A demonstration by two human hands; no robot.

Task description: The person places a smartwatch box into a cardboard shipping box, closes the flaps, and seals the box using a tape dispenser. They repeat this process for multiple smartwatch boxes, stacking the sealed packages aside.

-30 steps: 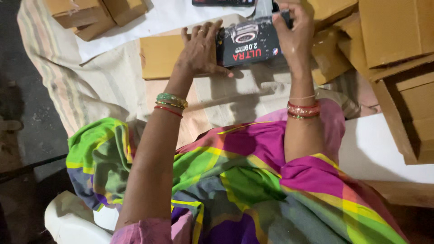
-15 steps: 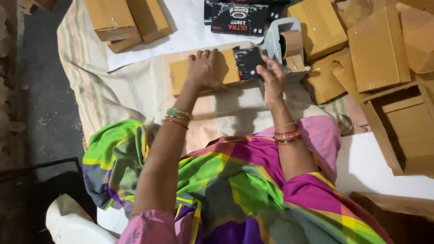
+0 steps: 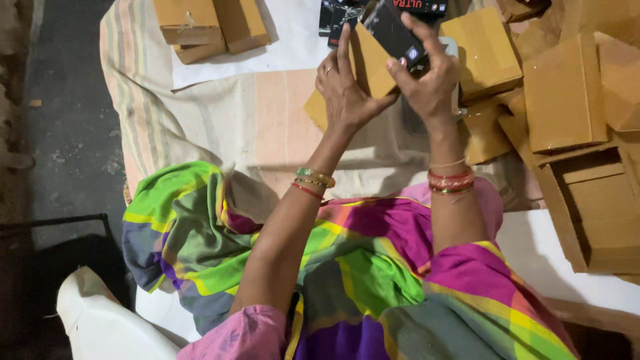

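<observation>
Both hands up: right hand [image 3: 427, 83] grips black packet [image 3: 393, 33], left hand [image 3: 343, 93] steadies brown carton [image 3: 375, 63].

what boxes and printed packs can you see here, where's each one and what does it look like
Black printed pack: flat, rectangular, in right hand.
Plain brown carton: behind it, against left hand.
Brown cartons: closed, far left on white sheet.
Open brown carton: right edge.
More black packs: top centre.

Two hands work at twelve o'clock: the left hand [image 3: 343, 90] and the right hand [image 3: 427, 83], sharing one black printed box [image 3: 393, 33] and one flat brown carton [image 3: 370, 63]. Two closed brown cartons [image 3: 210, 27] lie at eleven o'clock. One open brown carton [image 3: 593, 207] sits at three o'clock. Bangles circle both wrists; their number cannot be told.
</observation>
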